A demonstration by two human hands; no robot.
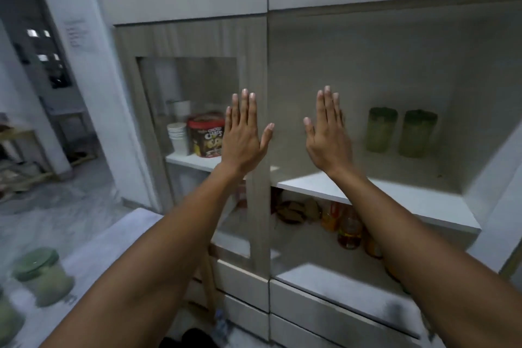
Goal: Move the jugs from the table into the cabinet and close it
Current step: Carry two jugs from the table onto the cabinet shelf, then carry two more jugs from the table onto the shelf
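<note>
Head view: both hands, left [243, 135] and right [327, 135], are raised flat and empty before the cabinet [265, 79]; two jugs [381, 130] stand inside, right of them; another jug [42, 277] waits on the table [118, 234], so fetching it likely comes next.

Two jugs [399, 131] side by side on cabinet shelf [395, 198]; another jug [42, 275] on table [118, 237], lower left.

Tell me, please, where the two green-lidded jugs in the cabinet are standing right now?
In the head view, the two green-lidded jugs stand side by side on the white upper shelf in the cabinet's right compartment, right of the raised right hand.
</note>
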